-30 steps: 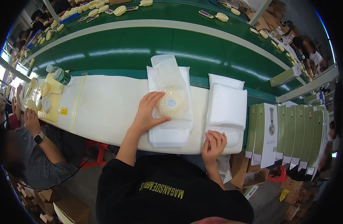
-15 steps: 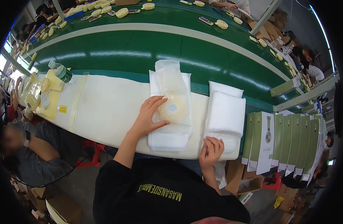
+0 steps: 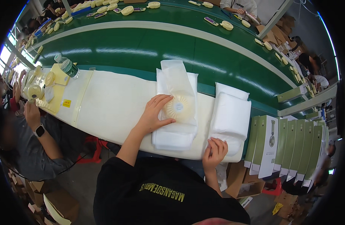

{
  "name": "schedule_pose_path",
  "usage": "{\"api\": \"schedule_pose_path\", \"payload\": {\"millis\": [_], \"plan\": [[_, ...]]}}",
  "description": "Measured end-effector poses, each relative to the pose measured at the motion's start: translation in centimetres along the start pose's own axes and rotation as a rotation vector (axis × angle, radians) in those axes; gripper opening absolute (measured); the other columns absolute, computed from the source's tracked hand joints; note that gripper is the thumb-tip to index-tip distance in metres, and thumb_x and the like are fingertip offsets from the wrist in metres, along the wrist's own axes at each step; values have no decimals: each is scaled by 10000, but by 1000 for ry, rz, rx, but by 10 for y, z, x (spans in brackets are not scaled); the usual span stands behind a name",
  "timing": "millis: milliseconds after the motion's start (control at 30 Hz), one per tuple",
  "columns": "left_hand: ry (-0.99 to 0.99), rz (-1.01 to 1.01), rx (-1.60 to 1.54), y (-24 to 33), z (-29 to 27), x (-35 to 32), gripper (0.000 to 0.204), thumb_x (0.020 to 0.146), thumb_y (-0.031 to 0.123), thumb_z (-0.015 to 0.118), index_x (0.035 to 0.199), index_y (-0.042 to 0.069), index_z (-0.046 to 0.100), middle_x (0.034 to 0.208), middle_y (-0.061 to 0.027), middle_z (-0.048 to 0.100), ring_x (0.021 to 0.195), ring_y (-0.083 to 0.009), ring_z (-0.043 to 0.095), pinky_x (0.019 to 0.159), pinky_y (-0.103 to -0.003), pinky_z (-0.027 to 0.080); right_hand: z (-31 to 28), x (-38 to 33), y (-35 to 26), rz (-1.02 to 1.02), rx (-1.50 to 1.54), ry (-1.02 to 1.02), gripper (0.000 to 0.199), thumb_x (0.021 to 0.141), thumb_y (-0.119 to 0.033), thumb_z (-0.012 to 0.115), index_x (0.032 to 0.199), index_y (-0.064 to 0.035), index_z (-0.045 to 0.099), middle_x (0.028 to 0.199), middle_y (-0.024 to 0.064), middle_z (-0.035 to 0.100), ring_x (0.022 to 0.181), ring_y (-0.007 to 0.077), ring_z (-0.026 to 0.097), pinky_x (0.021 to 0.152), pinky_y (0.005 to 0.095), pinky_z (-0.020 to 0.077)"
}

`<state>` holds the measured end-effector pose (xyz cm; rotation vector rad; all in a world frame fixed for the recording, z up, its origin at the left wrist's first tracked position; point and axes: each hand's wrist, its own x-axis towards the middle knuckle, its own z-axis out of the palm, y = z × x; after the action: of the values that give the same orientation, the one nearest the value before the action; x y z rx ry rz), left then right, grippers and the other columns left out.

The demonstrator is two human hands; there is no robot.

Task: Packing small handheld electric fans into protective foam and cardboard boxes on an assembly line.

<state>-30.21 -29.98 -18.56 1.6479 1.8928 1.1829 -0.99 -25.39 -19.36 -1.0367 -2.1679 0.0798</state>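
A pale yellow round fan head [image 3: 179, 107] lies inside a translucent sleeve [image 3: 175, 71], on top of a pile of white pouches [image 3: 172, 141]. My left hand [image 3: 152, 115] rests against the left side of the fan head, thumb and fingers apart around its edge. Farther right, another stack of white pouches [image 3: 232, 114] lies on the white table. At its near edge my right hand [image 3: 215, 153] has curled fingers pinching the corner of a pouch; the fingertips are partly hidden.
Green-and-white boxes [image 3: 268, 144] stand in a row at the right. Beyond the white table [image 3: 112, 101] runs a green conveyor [image 3: 161, 47] with several fans on its far side. At the left are a bottle [image 3: 68, 67] and a co-worker's hand [image 3: 32, 114] at a small fan [image 3: 34, 92].
The view has shifted slightly, while both my hands keep their places on the fan and the pouch. The co-worker's hand at the left has come up to the small fan.
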Motion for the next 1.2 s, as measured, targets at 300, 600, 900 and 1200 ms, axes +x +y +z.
{"api": "schedule_pose_path", "payload": {"millis": [300,600,900,1200], "plan": [[-8,-15,-19,-1,0,0,761,717,319,807,1375,109,487,1403,-107,474,1348,-310,368,1135,-426,259,0,-1,-3,3,-19,-13,217,777,-10,589,958,-90,677,1061,43,659,1044,275,570,1024,486,357],[45,42,-1,2,-3,1,632,748,261,791,1311,111,547,1365,-95,509,1317,-307,403,1109,-415,303,2,-1,-2,14,-24,-6,207,787,-3,588,949,-88,685,1048,45,662,1041,276,569,1027,488,354],[104,91,18,3,-5,0,461,820,242,731,1245,128,594,1315,-72,551,1259,-291,463,1065,-408,339,2,0,-2,15,-38,-10,205,790,2,587,948,-82,687,1040,50,663,1036,277,571,1029,488,353],[100,69,-14,6,-9,-4,452,813,178,734,1243,127,606,1325,-78,549,1248,-289,466,1059,-393,357,2,-9,-2,-14,-32,29,209,800,21,574,965,-52,680,1026,68,665,1021,282,578,1024,482,365]]}}
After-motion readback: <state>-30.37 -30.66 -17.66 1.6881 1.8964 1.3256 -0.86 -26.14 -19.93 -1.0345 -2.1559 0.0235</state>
